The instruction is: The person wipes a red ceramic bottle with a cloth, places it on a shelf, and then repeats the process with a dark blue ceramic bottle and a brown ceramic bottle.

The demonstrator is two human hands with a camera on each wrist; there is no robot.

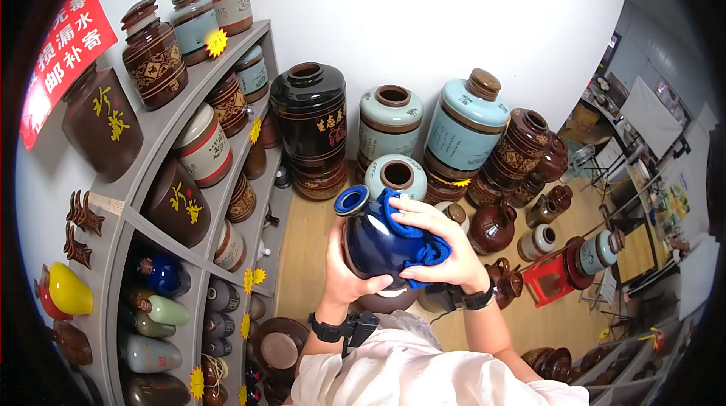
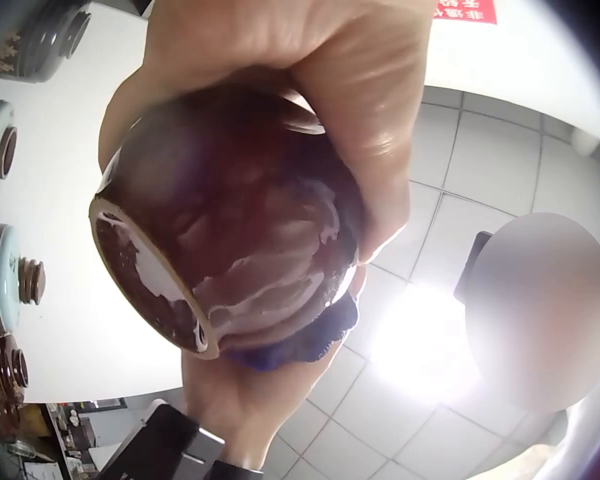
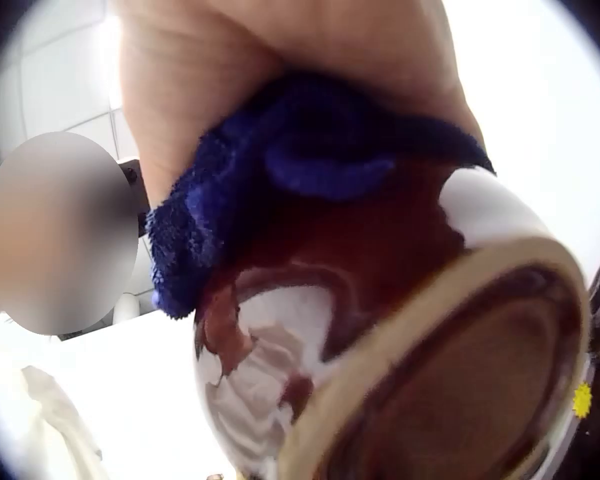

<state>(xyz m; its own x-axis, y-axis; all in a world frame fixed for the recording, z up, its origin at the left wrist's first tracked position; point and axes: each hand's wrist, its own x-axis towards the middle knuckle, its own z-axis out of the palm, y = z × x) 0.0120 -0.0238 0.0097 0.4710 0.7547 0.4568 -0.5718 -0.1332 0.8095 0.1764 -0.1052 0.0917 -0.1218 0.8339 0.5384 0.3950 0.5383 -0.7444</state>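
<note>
A grey shelf (image 1: 253, 41) of jars stood to the left, and a tall black jar (image 1: 310, 107), a lidded pale-blue jar (image 1: 467, 124) and an open pale-green jar (image 1: 370, 177) stood beyond; the held blue jar (image 1: 378, 248) partly hid the last. It was in the air before the person, rounded, glossy and glazed, reddish-brown towards its pale-rimmed base. The left hand (image 1: 346, 264) gripped its side; the right hand (image 1: 445, 233) held a bunched, fuzzy blue cloth (image 1: 429, 253) against it. Its long axis was tilted, the mouth pointing upper left in the head view.
</note>
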